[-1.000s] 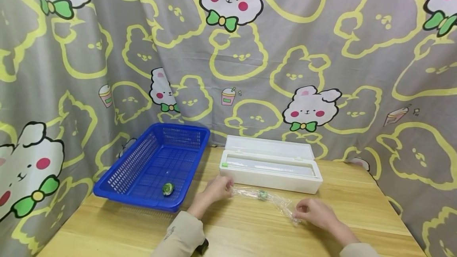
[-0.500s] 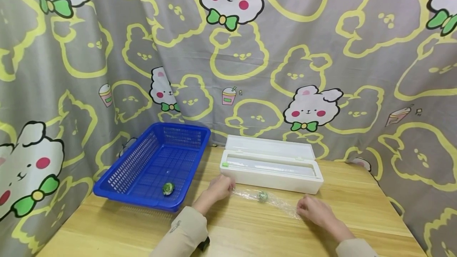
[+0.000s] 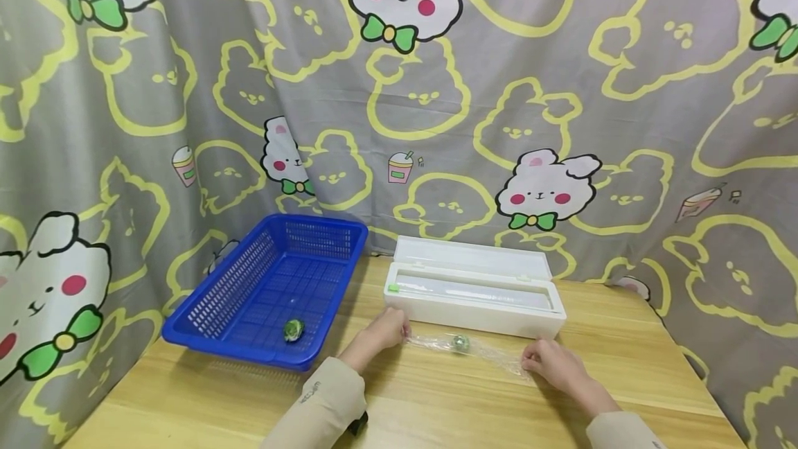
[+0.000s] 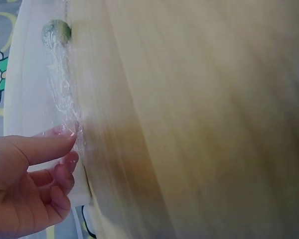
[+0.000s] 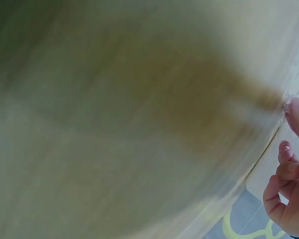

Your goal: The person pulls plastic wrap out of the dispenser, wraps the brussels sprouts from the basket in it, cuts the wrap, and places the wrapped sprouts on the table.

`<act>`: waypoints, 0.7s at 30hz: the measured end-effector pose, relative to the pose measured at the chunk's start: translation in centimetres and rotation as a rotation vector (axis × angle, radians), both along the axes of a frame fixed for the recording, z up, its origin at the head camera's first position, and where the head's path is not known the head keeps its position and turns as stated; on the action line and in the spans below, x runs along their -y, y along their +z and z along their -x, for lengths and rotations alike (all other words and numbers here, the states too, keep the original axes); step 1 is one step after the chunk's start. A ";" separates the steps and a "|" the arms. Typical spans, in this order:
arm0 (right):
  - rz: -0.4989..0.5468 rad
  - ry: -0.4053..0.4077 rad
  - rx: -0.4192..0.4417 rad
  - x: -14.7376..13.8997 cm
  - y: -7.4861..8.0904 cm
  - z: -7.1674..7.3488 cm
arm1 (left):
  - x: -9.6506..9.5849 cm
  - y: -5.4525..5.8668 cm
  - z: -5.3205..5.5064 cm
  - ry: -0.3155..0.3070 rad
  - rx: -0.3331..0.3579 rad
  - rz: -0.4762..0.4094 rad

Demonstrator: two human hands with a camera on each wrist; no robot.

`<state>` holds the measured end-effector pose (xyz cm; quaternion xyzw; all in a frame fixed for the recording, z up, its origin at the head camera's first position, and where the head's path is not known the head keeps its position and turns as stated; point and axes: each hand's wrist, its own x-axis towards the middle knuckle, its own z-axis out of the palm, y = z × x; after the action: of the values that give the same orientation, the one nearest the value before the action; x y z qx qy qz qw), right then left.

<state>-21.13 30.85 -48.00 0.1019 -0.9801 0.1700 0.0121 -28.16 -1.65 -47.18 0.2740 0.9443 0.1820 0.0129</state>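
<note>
A strip of clear plastic wrap (image 3: 430,343) is stretched between my two hands, twisted thin on both sides of a small round green vegetable, like a Brussels sprout (image 3: 460,344). Thumb and fingertips of my left hand (image 3: 389,328) pinch the wrap's left end, close to the front of the white box. On the other side, my right hand (image 3: 553,364) pinches the right end. In the left wrist view the wrapped sprout (image 4: 57,32) shows beyond the left hand (image 4: 35,177). Only part of the right hand (image 5: 291,174) shows at the edge of its wrist view.
A white plastic-wrap dispenser box (image 3: 474,314) with its lid (image 3: 470,257) raised stands just behind the hands. To the left is a blue basket (image 3: 208,341) holding one unwrapped sprout (image 3: 294,330). A patterned curtain (image 3: 436,109) hangs behind the wooden table (image 3: 449,407).
The wrap's right part, bunched and drooping earlier, is drawn out thinner and straighter. My right hand has shifted slightly right; the left hand stays nearly in place.
</note>
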 end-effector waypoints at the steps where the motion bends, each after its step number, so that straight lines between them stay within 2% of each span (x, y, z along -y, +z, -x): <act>1: 0.000 0.000 -0.002 -0.1 0.0 0.0 | 0.0 0.1 0.0 -0.004 0.007 -0.003; 10: 0.039 0.061 -0.004 -0.5 0.6 -0.2 | 0.1 0.8 0.0 0.009 0.108 0.023; 12: 0.057 0.068 0.008 -0.6 0.7 -0.4 | 0.1 0.9 0.0 0.017 0.112 0.035; 17: 0.085 0.073 0.035 -0.6 1.1 -0.6 | 0.1 1.2 0.0 0.014 0.082 0.021; 21: 0.063 0.059 0.014 -0.4 1.5 -0.5 | -0.2 1.6 -0.4 -0.001 0.029 0.015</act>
<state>-20.67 31.21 -46.49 0.1291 -0.9709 0.2015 0.0033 -27.77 -1.41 -45.58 0.2716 0.9453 0.1786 0.0285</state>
